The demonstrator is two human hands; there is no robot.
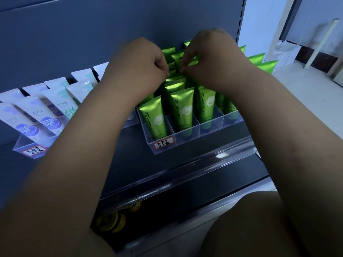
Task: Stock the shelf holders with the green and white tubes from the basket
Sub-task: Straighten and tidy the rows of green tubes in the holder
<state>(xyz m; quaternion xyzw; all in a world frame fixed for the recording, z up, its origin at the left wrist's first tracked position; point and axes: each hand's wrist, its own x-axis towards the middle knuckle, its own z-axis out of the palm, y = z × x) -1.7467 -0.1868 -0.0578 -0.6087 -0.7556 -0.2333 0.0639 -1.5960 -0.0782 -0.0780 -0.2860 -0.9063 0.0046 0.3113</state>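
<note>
A: Dark grey shelf back panel [74, 34] behind. In front, a clear acrylic divided holder [187, 140], nearly full of glossy green plastic tubes [182, 108], crimps up.
B: Hands?
A: Both curled: left hand [146, 58] and right hand [209, 58] pinch 1 green tube [176, 59] by its flat crimp, mid-holder.
B: Handling?
A: Probably light, squashy, slick, so grip the stiff crimp. Neighbours crowd the slot. To the left, white printed tubes [44, 112]. The basket is out of view.

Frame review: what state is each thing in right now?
left hand: curled, pinching held green tube's top
right hand: curled, pinching same tube's top
held green tube: upright, mid-row
other green tubes: standing cap-down in clear holder
white tubes: leaning cap-down in left holder
jars: lower down, blurred
</note>
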